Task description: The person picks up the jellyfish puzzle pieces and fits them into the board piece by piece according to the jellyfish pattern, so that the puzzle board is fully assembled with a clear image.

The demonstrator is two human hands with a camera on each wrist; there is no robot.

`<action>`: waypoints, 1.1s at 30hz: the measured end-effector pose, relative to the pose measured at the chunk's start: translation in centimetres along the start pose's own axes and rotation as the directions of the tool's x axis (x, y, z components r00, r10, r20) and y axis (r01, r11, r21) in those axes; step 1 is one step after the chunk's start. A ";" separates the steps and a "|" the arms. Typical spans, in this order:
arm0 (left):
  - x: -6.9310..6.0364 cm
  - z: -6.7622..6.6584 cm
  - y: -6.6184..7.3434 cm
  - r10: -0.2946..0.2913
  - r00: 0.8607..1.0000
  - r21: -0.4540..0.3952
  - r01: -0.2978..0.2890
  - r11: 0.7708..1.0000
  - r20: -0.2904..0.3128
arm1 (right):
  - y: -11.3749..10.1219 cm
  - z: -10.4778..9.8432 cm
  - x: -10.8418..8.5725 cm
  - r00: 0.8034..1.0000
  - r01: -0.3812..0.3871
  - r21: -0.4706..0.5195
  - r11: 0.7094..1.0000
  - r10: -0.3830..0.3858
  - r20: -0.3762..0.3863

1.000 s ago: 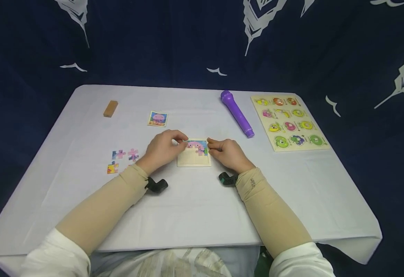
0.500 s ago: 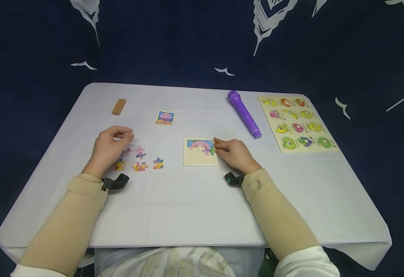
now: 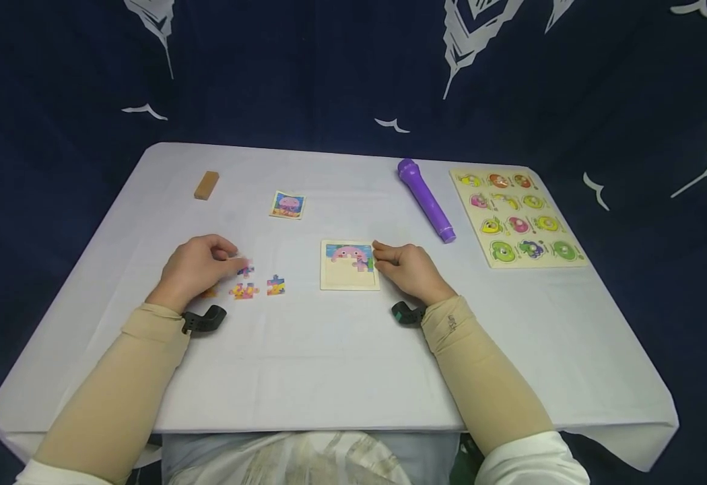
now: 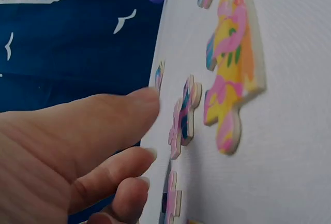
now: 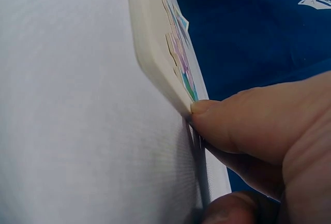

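My left hand (image 3: pixel 192 273) hovers over the loose jigsaw pieces at the left, its thumb stretched out and its fingers bent, with nothing visible between them. Close to its thumb tip lies a pink-and-blue piece (image 4: pixel 187 113); a yellow-and-pink piece (image 4: pixel 230 53) and a blue-and-yellow piece (image 3: pixel 276 285) lie farther right. The hand partly hides others. At the middle of the table is a square wooden puzzle board (image 3: pixel 337 278), its upper part filled with a pink cartoon picture. My right hand (image 3: pixel 413 273) pinches the board's right edge, thumb on the near side (image 5: pixel 199 111).
A small picture card (image 3: pixel 287 205) lies behind the board, and a brown wooden block (image 3: pixel 206 185) is at the back left. Toward the right are a purple toy microphone (image 3: pixel 426 200) and a fruit puzzle board (image 3: pixel 517 219). White cloth covers the table (image 3: pixel 305 364).
My left hand has gone from the puzzle board to the loose pieces at the left, then lowered and shifted slightly right over them. My right hand keeps its place at the board's edge.
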State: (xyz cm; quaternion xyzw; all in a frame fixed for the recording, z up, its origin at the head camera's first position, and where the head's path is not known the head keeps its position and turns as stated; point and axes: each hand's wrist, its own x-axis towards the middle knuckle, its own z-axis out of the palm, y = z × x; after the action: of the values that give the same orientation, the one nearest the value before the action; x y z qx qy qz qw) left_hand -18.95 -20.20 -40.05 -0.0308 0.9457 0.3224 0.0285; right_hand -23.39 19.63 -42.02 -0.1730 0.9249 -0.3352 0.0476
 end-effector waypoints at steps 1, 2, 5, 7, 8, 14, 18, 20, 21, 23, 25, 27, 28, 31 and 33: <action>0.0 0.0 0.0 -0.002 1.000 0.015 0.002 1.000 0.013 | 0.0 0.0 0.0 1.000 0.000 -0.003 1.000 0.000 0.001; 0.0 0.0 0.0 -0.004 1.000 0.027 0.004 1.000 0.024 | 0.0 0.0 0.0 1.000 0.001 -0.005 1.000 -0.001 0.001; -0.1 0.1 -0.1 -0.010 0.999 0.041 0.008 0.999 0.054 | 0.1 0.0 0.1 1.000 0.005 -0.010 1.000 -0.005 0.000; -0.1 0.2 -0.1 -0.017 0.997 0.037 0.014 0.999 0.070 | 0.1 0.0 0.1 1.000 0.010 -0.015 1.000 -0.010 -0.003; -0.1 0.2 0.0 -0.019 0.997 0.033 0.017 0.999 0.077 | 0.1 0.0 0.1 1.000 0.011 -0.014 1.000 -0.011 -0.005; -0.1 0.3 0.0 -0.009 0.997 0.020 0.008 1.000 0.078 | 0.1 0.1 0.0 1.000 0.007 -0.011 1.000 -0.007 -0.003; -0.1 0.4 0.0 -0.012 0.997 0.014 0.011 1.000 0.071 | 0.2 0.1 0.0 1.000 0.002 -0.013 1.000 -0.002 -0.003; -0.1 0.5 0.1 -0.006 0.998 0.006 0.005 1.000 0.064 | 0.2 0.1 0.0 1.000 0.000 -0.012 1.000 0.000 -0.003; -0.1 0.5 0.1 0.000 0.998 0.001 0.000 1.000 0.056 | 0.2 0.1 0.0 1.000 -0.001 -0.012 1.000 0.001 -0.003; -0.1 0.6 0.1 0.012 0.999 -0.011 -0.012 1.000 0.039 | 0.2 0.1 0.0 1.000 0.001 -0.012 1.000 -0.001 -0.002; 0.0 0.7 0.1 0.021 1.000 -0.021 -0.021 1.000 0.020 | 0.1 0.0 0.0 1.000 0.004 -0.011 1.000 -0.004 -0.002; 0.0 0.7 0.1 0.029 1.000 -0.029 -0.029 0.999 0.001 | 0.1 0.0 0.0 1.000 0.009 -0.013 1.000 -0.009 -0.003; 0.1 0.8 0.1 0.031 0.999 -0.034 -0.031 0.999 -0.008 | 0.0 0.0 0.0 1.000 0.010 -0.014 1.000 -0.010 -0.003; 0.2 0.9 0.1 0.045 0.998 -0.037 -0.046 0.998 -0.038 | 0.0 0.0 0.0 1.000 0.008 -0.012 1.000 -0.008 -0.001; 0.2 0.9 0.1 0.051 0.997 -0.041 -0.053 0.998 -0.057 | 0.1 0.0 0.1 1.000 0.003 -0.011 1.000 -0.003 0.001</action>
State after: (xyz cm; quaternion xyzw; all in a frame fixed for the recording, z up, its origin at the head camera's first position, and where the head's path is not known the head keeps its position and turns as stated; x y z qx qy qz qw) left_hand -19.16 -19.53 -40.74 -0.0158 0.9395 0.3421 -0.0070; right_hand -23.47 19.67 -42.10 -0.1749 0.9264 -0.3302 0.0464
